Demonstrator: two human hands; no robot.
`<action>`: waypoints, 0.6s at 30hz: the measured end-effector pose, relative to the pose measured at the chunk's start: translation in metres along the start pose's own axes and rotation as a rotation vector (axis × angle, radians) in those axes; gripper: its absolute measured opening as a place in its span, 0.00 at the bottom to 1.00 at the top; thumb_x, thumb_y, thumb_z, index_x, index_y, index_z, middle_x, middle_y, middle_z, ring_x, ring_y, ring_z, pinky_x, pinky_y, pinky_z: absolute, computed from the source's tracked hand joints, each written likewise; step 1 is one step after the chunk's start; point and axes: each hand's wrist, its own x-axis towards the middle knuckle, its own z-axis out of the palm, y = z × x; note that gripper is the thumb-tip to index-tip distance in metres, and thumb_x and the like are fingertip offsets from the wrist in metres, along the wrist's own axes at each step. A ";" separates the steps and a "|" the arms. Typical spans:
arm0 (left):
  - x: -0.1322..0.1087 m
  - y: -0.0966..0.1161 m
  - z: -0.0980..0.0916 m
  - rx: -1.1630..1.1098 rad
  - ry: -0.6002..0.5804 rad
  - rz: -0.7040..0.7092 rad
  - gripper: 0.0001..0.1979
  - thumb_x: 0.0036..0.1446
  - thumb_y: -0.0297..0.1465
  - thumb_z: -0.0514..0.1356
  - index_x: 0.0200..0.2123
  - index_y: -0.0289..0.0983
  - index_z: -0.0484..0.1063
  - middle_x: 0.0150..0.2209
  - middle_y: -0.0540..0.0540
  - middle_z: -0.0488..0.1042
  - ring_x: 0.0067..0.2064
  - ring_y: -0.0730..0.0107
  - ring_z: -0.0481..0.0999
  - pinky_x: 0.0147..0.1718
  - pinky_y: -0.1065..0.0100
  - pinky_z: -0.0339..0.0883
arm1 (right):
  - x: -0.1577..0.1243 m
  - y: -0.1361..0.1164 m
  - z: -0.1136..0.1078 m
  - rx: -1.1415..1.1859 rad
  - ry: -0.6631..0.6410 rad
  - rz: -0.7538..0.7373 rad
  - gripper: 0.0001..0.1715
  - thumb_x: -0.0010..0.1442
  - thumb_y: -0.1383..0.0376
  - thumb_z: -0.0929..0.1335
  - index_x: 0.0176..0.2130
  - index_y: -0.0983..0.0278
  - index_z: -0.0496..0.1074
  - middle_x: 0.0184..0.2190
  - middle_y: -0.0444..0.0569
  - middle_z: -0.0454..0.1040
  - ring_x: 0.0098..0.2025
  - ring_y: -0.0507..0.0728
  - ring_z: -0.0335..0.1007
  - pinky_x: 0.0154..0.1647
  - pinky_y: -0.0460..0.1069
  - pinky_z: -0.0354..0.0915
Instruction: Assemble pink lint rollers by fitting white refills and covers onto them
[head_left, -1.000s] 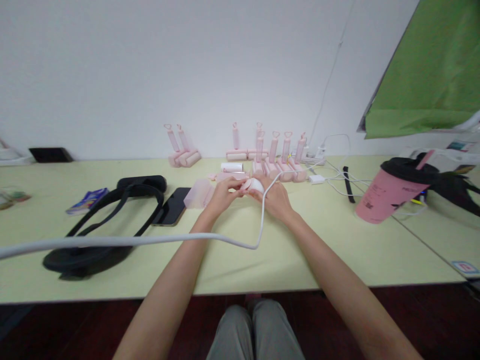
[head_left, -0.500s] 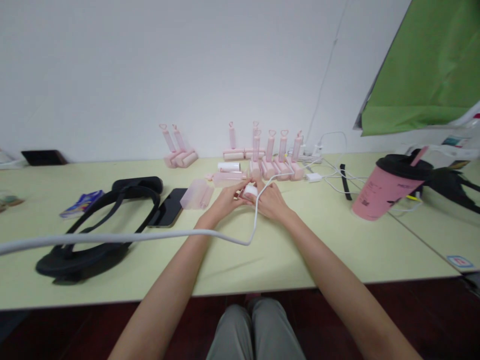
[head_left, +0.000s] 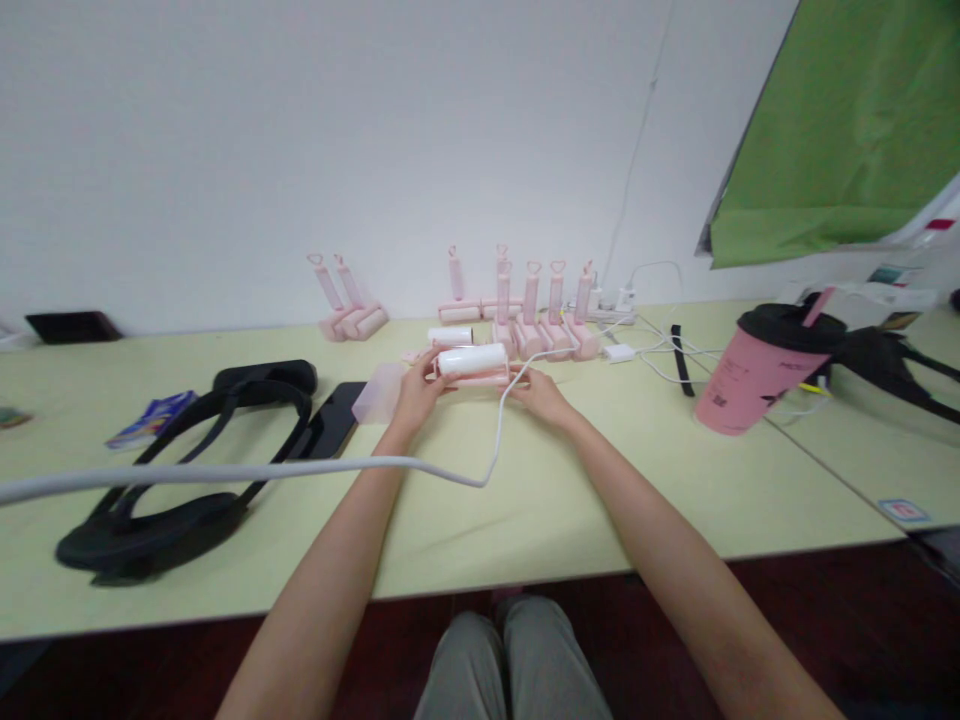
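Note:
My left hand and my right hand hold the two ends of a lint roller, a white roll lying sideways in a pink frame, just above the yellow-green table. Both hands are closed on it. A clear pink cover lies beside my left hand. Another white roll lies just behind. Several pink lint rollers stand upright at the back, and two more lint rollers lean further left.
A white cable crosses in front of my arms. A black headset with straps and a dark phone lie at left. A pink cup with a black lid stands at right, with white cables and a power strip behind.
The white roll was end-on between my close-set hands; now it lies sideways in its pink frame and my hands have moved apart to its ends. The view shifted slightly.

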 end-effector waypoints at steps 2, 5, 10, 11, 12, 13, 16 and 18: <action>0.001 0.002 -0.002 -0.037 0.007 -0.001 0.30 0.44 0.38 0.62 0.52 0.36 0.62 0.52 0.42 0.63 0.42 0.70 0.70 0.35 0.64 0.75 | 0.003 0.001 0.008 0.280 -0.068 0.047 0.27 0.51 0.55 0.68 0.49 0.62 0.65 0.45 0.50 0.72 0.41 0.56 0.70 0.33 0.49 0.69; 0.000 0.003 0.000 -0.062 -0.022 -0.021 0.30 0.44 0.38 0.62 0.51 0.36 0.61 0.51 0.42 0.63 0.43 0.69 0.70 0.36 0.63 0.75 | 0.005 -0.004 0.022 0.525 -0.029 0.069 0.32 0.50 0.52 0.68 0.52 0.59 0.60 0.48 0.50 0.68 0.42 0.57 0.70 0.27 0.49 0.71; -0.005 0.003 0.012 -0.082 -0.165 -0.019 0.28 0.45 0.39 0.62 0.50 0.39 0.58 0.47 0.44 0.65 0.43 0.69 0.70 0.38 0.62 0.73 | 0.008 -0.002 0.030 0.625 0.195 0.031 0.33 0.54 0.50 0.62 0.57 0.55 0.54 0.53 0.50 0.62 0.44 0.57 0.70 0.29 0.51 0.73; -0.006 0.003 0.014 -0.065 -0.189 -0.018 0.28 0.46 0.39 0.61 0.50 0.39 0.57 0.46 0.45 0.65 0.42 0.69 0.70 0.38 0.62 0.73 | 0.010 0.001 0.029 0.636 0.204 0.029 0.33 0.55 0.50 0.61 0.57 0.56 0.54 0.53 0.51 0.63 0.43 0.57 0.70 0.29 0.51 0.73; -0.007 0.003 0.015 -0.029 -0.210 -0.014 0.28 0.47 0.40 0.61 0.50 0.39 0.56 0.44 0.46 0.66 0.42 0.69 0.71 0.39 0.61 0.72 | 0.012 0.005 0.027 0.638 0.206 0.029 0.33 0.55 0.50 0.61 0.57 0.58 0.55 0.52 0.51 0.64 0.42 0.56 0.71 0.29 0.51 0.73; -0.008 0.003 0.015 0.029 -0.229 -0.002 0.27 0.48 0.40 0.60 0.50 0.39 0.56 0.43 0.46 0.67 0.42 0.69 0.70 0.40 0.60 0.70 | 0.013 0.009 0.025 0.628 0.205 0.031 0.33 0.55 0.49 0.61 0.57 0.59 0.56 0.50 0.52 0.65 0.40 0.56 0.71 0.28 0.51 0.73; -0.011 0.006 0.015 0.317 -0.281 0.066 0.27 0.47 0.43 0.60 0.48 0.36 0.60 0.43 0.44 0.68 0.45 0.63 0.69 0.46 0.56 0.65 | 0.016 0.017 0.021 0.539 0.205 0.050 0.32 0.54 0.49 0.62 0.54 0.62 0.60 0.45 0.51 0.69 0.35 0.55 0.72 0.29 0.50 0.71; -0.012 0.012 0.015 0.488 -0.259 0.110 0.31 0.43 0.44 0.62 0.48 0.34 0.62 0.47 0.41 0.67 0.49 0.57 0.66 0.49 0.53 0.61 | 0.015 0.019 0.021 0.481 0.211 0.055 0.31 0.54 0.49 0.63 0.52 0.63 0.63 0.42 0.51 0.71 0.34 0.54 0.71 0.29 0.49 0.70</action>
